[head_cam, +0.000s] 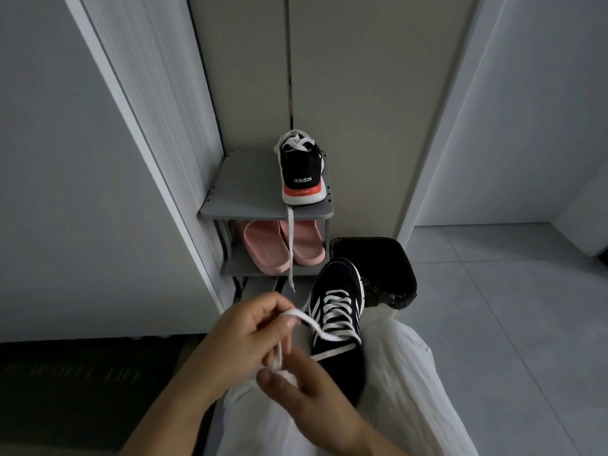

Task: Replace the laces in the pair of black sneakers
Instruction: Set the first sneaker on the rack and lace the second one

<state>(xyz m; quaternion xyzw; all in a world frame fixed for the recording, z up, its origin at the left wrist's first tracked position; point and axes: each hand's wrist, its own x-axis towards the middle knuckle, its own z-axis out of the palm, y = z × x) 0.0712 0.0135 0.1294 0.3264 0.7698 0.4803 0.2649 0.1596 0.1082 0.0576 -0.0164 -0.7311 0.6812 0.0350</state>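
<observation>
A black sneaker with white stripes rests on my lap, toe pointing away, laced with a white lace. My left hand pinches a loop of that lace to the left of the shoe. My right hand pinches the other lace strand just below. The second black sneaker stands heel-first on top of the grey shoe rack. One end of its white lace hangs down over the rack's front.
Pink slippers sit on the rack's lower shelf. A black-lined waste bin stands right of the rack, beside the sneaker's toe. A white door frame rises at left, grey floor tiles spread at right, and white trousers cover my legs.
</observation>
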